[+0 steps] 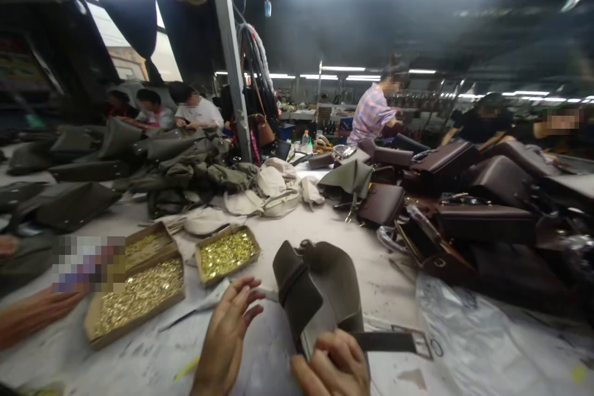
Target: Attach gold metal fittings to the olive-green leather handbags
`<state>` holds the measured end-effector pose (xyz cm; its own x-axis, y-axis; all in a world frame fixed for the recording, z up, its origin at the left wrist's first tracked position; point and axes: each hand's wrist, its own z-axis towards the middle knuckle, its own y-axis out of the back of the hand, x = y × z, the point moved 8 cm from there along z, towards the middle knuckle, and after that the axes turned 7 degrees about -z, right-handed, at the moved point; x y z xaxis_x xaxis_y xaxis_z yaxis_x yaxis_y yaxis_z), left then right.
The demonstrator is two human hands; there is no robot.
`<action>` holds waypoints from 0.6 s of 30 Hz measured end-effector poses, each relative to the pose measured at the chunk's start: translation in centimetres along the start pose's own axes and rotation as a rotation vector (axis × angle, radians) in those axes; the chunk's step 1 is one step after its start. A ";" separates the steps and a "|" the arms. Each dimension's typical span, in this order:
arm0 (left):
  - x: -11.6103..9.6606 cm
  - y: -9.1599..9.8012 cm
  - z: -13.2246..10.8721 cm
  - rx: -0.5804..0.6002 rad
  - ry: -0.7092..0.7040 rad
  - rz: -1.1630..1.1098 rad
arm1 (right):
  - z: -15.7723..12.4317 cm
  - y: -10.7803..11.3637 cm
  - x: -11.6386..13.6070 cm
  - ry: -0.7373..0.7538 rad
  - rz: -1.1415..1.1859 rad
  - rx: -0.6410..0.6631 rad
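While heaps of olive bags [176,164] and brown bags [464,198] crowd the table [371,260], one olive bag [325,294] stands in hand near its front edge, apparently mid-work; how much remains I cannot tell. Right hand [331,368] closes on its lower edge beside the strap [387,341]; left hand [227,334] hovers open, empty, near the rivet boxes [139,294]

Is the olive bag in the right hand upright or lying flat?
Upright. The olive bag stands on the table, gripped at its base by the right hand; its flap hangs down.
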<state>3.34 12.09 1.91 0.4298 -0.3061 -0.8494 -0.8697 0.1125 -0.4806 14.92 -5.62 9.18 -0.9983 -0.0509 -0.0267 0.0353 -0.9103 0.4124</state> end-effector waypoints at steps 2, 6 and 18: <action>-0.2 -1.1 -0.5 0.053 -0.058 0.072 | 0.1 0.4 0.0 -0.003 0.030 0.075; -2.0 -3.0 -1.0 0.152 -0.289 0.298 | 0.7 -0.1 -0.5 0.075 0.063 0.229; -3.0 -9.5 1.1 0.413 -0.379 0.588 | 2.2 -0.8 -0.5 0.283 0.068 0.249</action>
<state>10.55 13.01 8.78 0.0479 0.2447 -0.9684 -0.8511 0.5175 0.0886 15.28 -3.97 10.87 -0.9410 -0.2503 -0.2275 0.0539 -0.7749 0.6298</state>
